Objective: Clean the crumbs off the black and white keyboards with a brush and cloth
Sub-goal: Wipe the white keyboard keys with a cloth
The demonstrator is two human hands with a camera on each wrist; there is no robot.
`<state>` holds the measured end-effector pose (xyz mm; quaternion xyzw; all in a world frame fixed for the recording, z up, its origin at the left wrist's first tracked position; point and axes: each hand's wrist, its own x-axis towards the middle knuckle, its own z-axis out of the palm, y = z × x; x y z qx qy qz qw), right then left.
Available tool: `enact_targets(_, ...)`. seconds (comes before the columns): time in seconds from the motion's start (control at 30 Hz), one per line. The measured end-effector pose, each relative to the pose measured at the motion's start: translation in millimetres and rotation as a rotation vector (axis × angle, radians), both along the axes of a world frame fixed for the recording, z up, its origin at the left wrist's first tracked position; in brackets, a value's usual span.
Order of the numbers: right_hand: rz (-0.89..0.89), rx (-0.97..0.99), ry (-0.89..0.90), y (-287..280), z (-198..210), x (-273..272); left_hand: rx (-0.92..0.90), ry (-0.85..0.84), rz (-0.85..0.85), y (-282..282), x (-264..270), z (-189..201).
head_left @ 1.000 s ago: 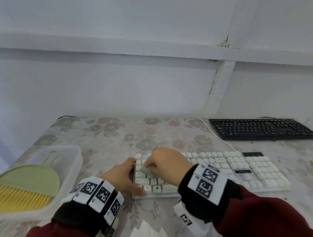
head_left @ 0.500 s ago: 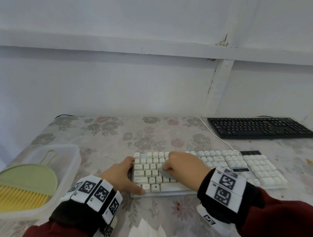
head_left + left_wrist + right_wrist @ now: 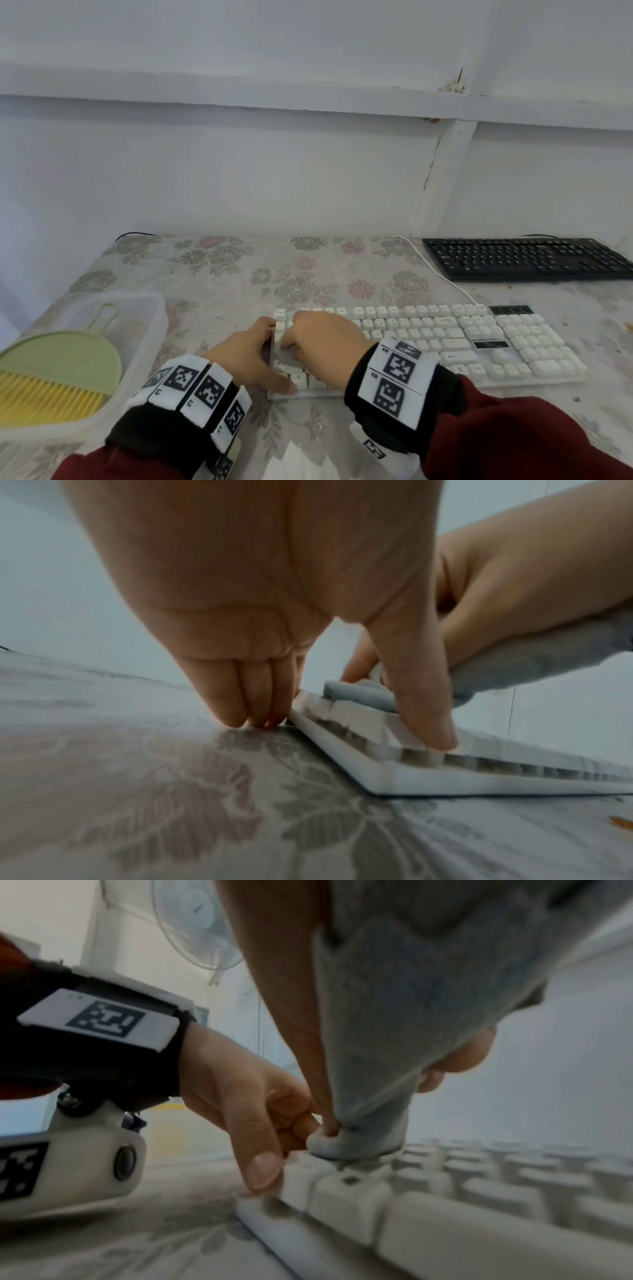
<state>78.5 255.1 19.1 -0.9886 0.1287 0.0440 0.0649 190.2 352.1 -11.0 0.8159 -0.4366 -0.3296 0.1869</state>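
Here the right hand [image 3: 325,346] gripped a grey cloth [image 3: 404,1020], bunched soft and limp in its curled fingers, pressing it on the left keys of the white keyboard [image 3: 462,342]; the left hand [image 3: 246,356] lay open, fingers straight against the board's left edge, thumb on its near corner; likely light and apt to slide, the board wants that bracing; the black keyboard [image 3: 527,258] sat far right; the brush [image 3: 51,380] lay in a tub [image 3: 150,329] at left; key legends were too blurred to read.
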Motion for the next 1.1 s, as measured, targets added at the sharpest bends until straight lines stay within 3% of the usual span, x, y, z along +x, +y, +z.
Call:
enact_targets(0.17,-0.127,0.015,0.018,-15.5,-1.5,-16.6,-0.017,0.049,0.015,1.6,-0.1,1.0)
enact_targets(0.47,-0.166,0.006,0.114,-42.0,10.8,-49.1,0.001,0.046,0.026,1.9,-4.4,4.3)
enact_targets(0.6,-0.208,0.048,0.033,-52.1,22.6,-55.3,0.003,0.048,0.024,2.6,-3.7,4.5)
enact_targets(0.73,-0.112,0.119,-0.024,-45.7,23.7,-61.9,0.013,0.041,0.014,2.1,-3.2,6.3)
enact_targets(1.1,-0.207,-0.041,-0.016,-77.6,-0.6,-104.6,0.013,0.033,0.004,1.6,-5.4,7.9)
